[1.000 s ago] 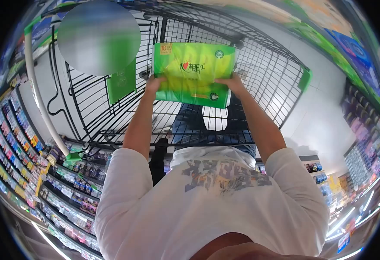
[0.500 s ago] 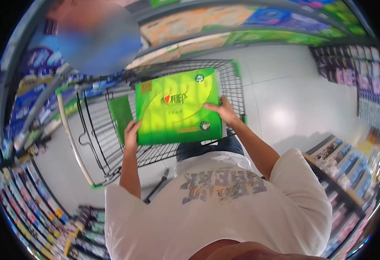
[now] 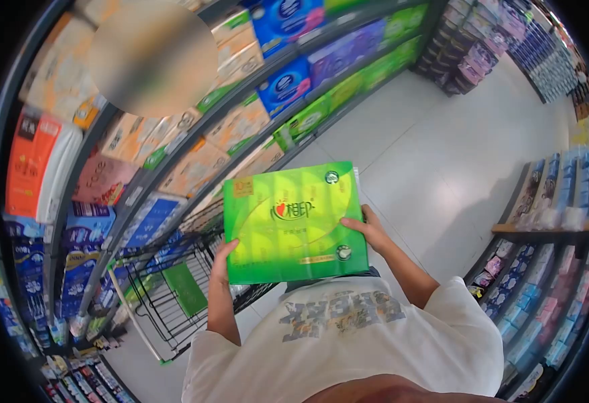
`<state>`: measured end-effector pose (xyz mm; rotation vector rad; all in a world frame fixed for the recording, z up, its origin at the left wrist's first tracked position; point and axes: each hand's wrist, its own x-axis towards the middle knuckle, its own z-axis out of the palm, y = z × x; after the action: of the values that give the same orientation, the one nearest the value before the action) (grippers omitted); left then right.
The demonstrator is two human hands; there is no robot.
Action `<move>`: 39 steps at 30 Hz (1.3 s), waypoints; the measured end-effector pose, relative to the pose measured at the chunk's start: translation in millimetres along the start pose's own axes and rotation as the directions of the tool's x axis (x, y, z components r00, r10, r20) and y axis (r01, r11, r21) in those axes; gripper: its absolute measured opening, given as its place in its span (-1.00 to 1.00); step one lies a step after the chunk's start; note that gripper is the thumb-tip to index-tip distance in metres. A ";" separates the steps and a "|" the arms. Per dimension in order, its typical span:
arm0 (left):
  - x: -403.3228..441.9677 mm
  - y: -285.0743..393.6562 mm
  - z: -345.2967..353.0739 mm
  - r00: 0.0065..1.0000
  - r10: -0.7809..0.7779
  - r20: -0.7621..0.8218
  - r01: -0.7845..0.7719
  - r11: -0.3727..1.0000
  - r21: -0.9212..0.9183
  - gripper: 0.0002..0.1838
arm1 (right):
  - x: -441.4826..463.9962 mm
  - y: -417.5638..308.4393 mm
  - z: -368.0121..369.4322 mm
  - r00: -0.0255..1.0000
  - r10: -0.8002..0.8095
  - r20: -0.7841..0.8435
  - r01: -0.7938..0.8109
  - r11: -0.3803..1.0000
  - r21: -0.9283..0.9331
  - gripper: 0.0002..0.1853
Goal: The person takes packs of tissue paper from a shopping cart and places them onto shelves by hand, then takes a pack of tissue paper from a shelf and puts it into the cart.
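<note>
Both hands hold a green and yellow tissue pack (image 3: 288,235) upright in front of my body, its printed face with a red heart turned toward the camera. My left hand (image 3: 224,258) grips the lower left edge. On the right edge is my right hand (image 3: 365,228), thumb on the front face and the other fingers partly hidden at the side. Behind and below the pack is a wire shopping cart (image 3: 167,295), partly covered by it, with a green panel (image 3: 186,289) inside.
Shelves of tissue packs run diagonally from the lower left to the upper right, including an orange pack (image 3: 32,164) and a blue pack (image 3: 284,84). Another shelf (image 3: 543,228) stands at the right. Pale tiled floor (image 3: 435,161) lies between them.
The view has swung round toward the tissue shelves. The pack, still in both hands, now appears lower and closer, and the cart shows farther to the lower left, no longer directly beneath it.
</note>
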<state>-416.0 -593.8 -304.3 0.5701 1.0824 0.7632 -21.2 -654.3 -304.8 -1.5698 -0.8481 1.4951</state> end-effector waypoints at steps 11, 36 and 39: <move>153.2 -68.5 331.3 0.925 -0.123 0.359 0.056 0.980 0.190 -0.30 | -47.8 -19.7 -312.5 0.878 0.154 -0.454 0.074 0.892 0.446 -0.46; 505.5 111.1 731.1 0.702 0.229 0.674 -0.404 0.908 0.113 0.00 | 223.8 -211.0 -620.6 0.708 -0.131 -0.694 0.426 0.863 0.272 -0.39; 531.4 136.2 743.3 0.652 0.342 0.677 -0.563 0.816 0.130 0.01 | 265.1 -238.5 -649.2 0.755 -0.170 -0.634 0.446 0.842 0.304 -0.38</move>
<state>377.4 -127.1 -225.4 1.3341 0.4127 0.7412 658.8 -372.3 -223.1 -1.3324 -0.3460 0.7895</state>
